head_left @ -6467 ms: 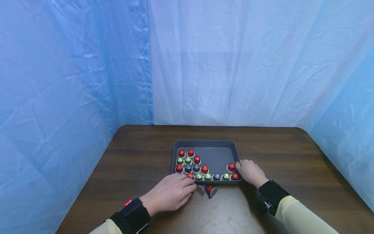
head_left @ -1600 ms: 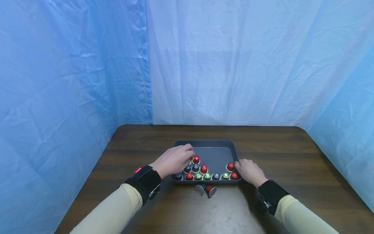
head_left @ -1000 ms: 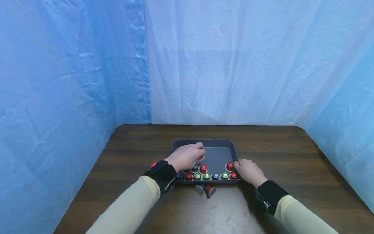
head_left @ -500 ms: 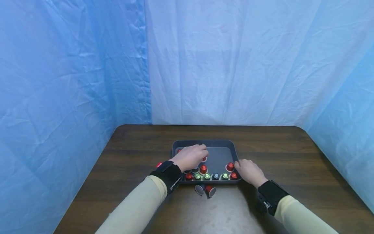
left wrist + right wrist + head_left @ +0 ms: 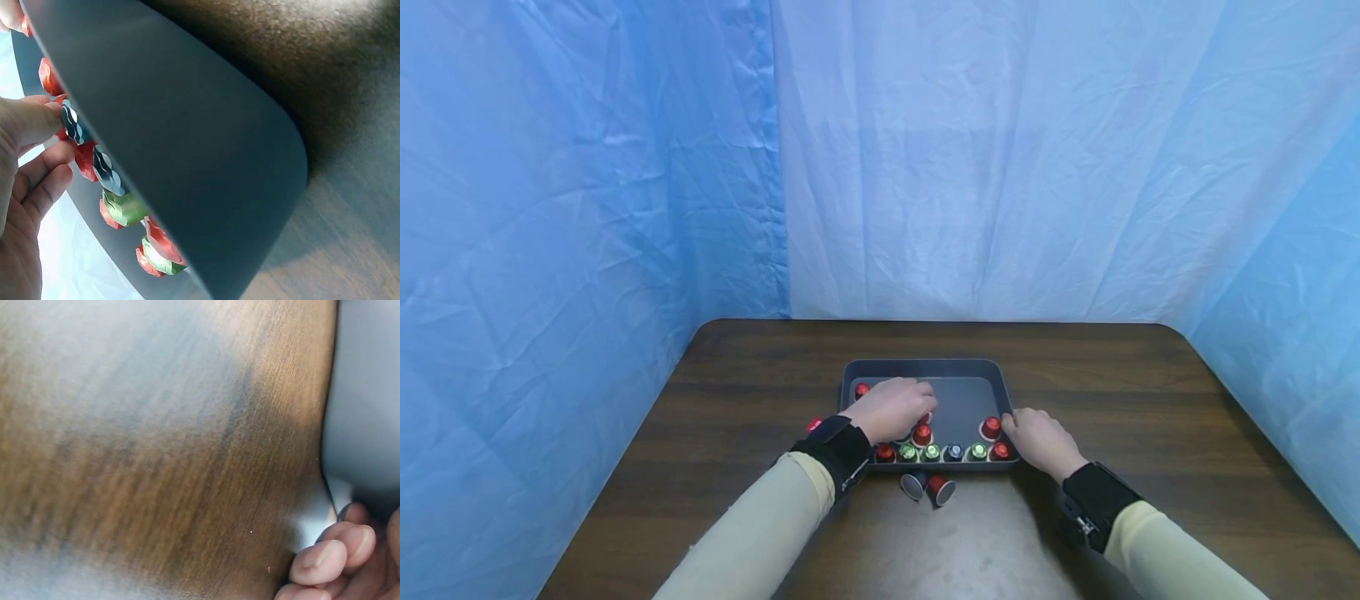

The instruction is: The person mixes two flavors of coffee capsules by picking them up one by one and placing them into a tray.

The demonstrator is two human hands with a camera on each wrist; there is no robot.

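My left hand point(image 5: 891, 408) reaches over the tray and pinches a red coffee capsule point(image 5: 61, 133) between thumb and fingers, close beside the other capsules. The shallow dark grey baking tray point(image 5: 966, 396) lies on the table with several red, green and dark blue capsules standing foil-dome up in it. My right hand point(image 5: 1041, 437) grips the tray's right rim, thumb at the inside edge and fingers curled at the outside. A red capsule point(image 5: 991, 427) stands near that thumb. The left hand hides much of the tray's left side.
In front of the tray, a dark capsule point(image 5: 913, 485) and a red capsule point(image 5: 940, 489) lie on their sides on the brown wooden table point(image 5: 760, 400). Blue curtains point(image 5: 1000, 167) hang behind and at both sides.
My left hand has gone from the loose capsules at the tray's front, into the tray's left side, then rightward, and now slightly nearer the front. The right hand keeps its grip on the tray.
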